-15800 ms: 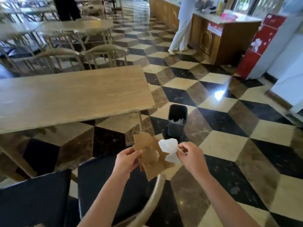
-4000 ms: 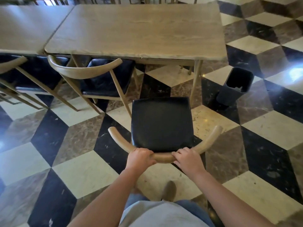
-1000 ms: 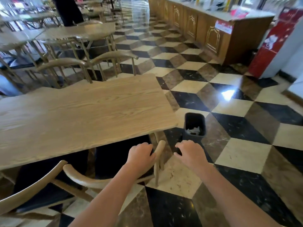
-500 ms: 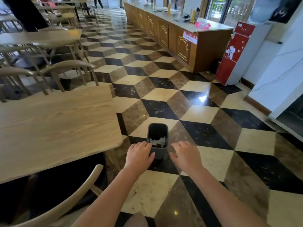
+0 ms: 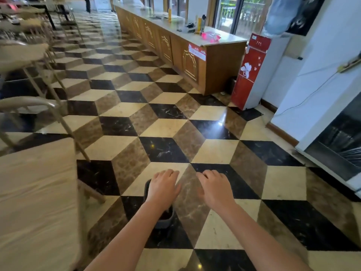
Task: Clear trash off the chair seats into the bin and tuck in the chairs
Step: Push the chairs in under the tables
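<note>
So the bin is sitting on the checkered floor pretty much straight below the camera, and most of it is hidden behind the left forearm. You only get a dark sliver of its rim by the wrist and the grey lower end poking out under the arm. Can't tell what's in it from here.

Both hands are held out in front, palms down, side by side with a gap of floor between them. Left hand hangs right over the bin's upper edge, fingers loosely bent, grip released, nothing in it. Right hand is the same deal, relaxed fingers pointing forward, holding nothing, over a brown tile just right of the bin.

To the left there's the pale wood counter filling the lower left corner, pretty blurry, with one of its legs showing near the bin. Beyond that, a chair with a curved light-wood back stands at the left edge, and more tables and chairs trail off further back.

Across the floor on the right is a long brown service counter with bottles and something pink on top, and a red cabinet just beside its near end, against a white wall.
</note>
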Demonstrator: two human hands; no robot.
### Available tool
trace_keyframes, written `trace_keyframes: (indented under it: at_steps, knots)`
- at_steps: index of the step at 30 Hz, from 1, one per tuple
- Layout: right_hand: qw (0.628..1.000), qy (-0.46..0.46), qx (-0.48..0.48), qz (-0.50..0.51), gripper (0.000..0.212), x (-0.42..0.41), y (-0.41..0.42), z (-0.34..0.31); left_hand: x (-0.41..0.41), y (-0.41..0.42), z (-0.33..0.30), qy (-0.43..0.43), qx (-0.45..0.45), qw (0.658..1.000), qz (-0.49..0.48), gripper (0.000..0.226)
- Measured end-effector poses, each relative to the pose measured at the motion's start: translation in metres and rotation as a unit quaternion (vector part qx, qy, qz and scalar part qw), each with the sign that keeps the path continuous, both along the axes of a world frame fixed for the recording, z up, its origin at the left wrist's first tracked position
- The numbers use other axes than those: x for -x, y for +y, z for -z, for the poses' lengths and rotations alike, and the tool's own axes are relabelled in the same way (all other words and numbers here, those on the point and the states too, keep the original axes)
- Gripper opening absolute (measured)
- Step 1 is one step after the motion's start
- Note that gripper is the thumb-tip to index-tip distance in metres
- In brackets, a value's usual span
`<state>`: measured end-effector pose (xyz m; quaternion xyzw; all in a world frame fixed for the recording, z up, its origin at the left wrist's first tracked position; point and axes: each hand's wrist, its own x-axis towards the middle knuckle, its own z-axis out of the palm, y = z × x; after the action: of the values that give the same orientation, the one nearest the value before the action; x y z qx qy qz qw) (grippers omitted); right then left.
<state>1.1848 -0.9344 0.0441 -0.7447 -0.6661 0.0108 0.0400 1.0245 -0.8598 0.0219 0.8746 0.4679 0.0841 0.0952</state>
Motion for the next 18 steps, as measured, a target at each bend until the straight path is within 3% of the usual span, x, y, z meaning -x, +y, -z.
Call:
trace_keyframes:
  at_steps: [8, 18]
  knots:
    - [0.999, 0.040, -0.021, 0.016, 0.041, -0.079, 0.123, 0.009, -0.067, 0.122, 0.001, 0.016, -0.005, 1.000, 0.004, 0.042]
    - [0.991, 0.054, -0.041, -0.112, 0.042, -0.164, 0.351, 0.015, -0.137, 0.306, 0.018, 0.011, -0.032, 0.986, -0.165, 0.042]
